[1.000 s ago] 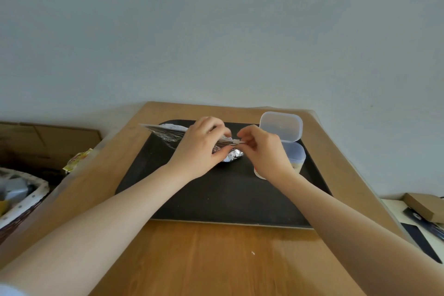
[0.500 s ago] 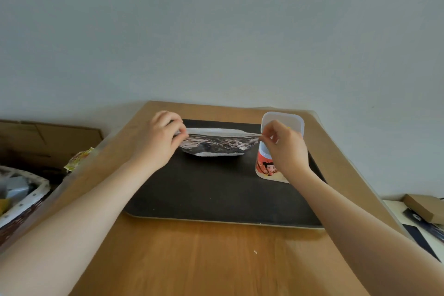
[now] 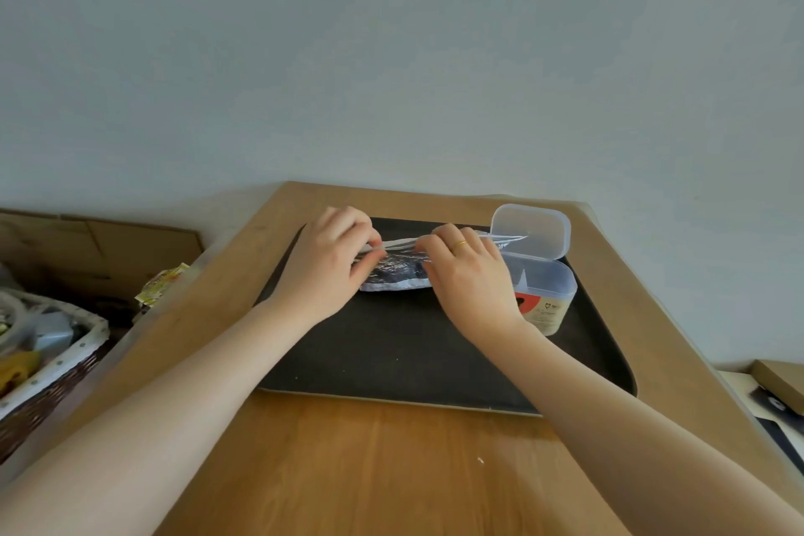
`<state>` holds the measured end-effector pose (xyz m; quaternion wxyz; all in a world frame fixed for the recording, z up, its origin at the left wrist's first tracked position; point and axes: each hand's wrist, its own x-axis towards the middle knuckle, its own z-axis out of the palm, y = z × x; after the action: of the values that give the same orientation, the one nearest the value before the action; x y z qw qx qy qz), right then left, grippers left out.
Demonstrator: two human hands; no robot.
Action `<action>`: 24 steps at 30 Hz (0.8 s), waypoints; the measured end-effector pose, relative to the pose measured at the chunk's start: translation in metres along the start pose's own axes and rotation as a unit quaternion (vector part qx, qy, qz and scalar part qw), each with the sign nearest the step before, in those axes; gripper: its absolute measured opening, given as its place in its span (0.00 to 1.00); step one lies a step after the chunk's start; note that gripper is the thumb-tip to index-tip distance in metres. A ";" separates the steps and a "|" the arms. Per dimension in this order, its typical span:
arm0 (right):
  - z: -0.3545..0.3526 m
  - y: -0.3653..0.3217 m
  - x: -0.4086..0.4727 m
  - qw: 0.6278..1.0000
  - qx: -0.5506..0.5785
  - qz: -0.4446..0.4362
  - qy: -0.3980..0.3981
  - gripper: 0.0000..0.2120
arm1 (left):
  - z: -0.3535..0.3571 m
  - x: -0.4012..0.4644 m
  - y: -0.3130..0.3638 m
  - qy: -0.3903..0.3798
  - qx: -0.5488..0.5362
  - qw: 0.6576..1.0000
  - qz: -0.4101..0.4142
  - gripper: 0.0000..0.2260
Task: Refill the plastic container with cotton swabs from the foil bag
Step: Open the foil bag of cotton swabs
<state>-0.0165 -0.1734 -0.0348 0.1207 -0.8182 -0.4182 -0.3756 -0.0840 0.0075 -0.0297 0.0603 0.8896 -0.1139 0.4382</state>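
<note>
A silver foil bag [image 3: 398,274] lies on its side at the back of a black tray [image 3: 413,357]. My left hand [image 3: 326,270] pinches the bag's upper edge near its left end. My right hand [image 3: 467,274], with a gold ring, pinches the same edge further right. The right tip of that edge sticks out past my fingers in front of the open lid. A clear plastic container [image 3: 546,296] with a printed label stands at the tray's back right, its flip lid [image 3: 533,231] raised. What is inside the bag is hidden.
The tray sits on a wooden table [image 3: 370,470] against a pale wall. A wicker basket [image 3: 39,357] with clutter and a cardboard box [image 3: 100,248] lie to the left. A brown box [image 3: 781,383] and dark items lie at the far right.
Both hands have moved back toward each other along the bag's top edge, after being spread to its two ends half a second ago. The bag now lies further right.
</note>
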 end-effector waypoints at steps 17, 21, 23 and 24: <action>-0.003 0.021 -0.009 1.000 -0.021 -0.004 0.020 0.10 | -0.021 -0.009 -0.008 -0.081 -0.110 0.986 -0.098 0.15; -0.002 0.013 -0.011 0.999 -0.012 -0.024 -0.018 0.14 | -0.013 0.026 0.010 -0.191 -0.138 0.970 -0.053 0.08; -0.004 0.011 -0.013 0.999 -0.002 -0.026 -0.032 0.14 | -0.005 0.035 0.010 -0.293 -0.108 0.949 -0.044 0.09; -0.005 0.011 -0.014 0.999 0.000 -0.027 -0.037 0.14 | -0.003 0.038 0.010 -0.343 -0.080 0.935 -0.038 0.10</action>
<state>-0.0160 -0.1914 -0.0400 0.0952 -0.8199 -0.4443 -0.3483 -0.0661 -0.0076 0.0023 0.1046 0.9818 -0.1286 0.0930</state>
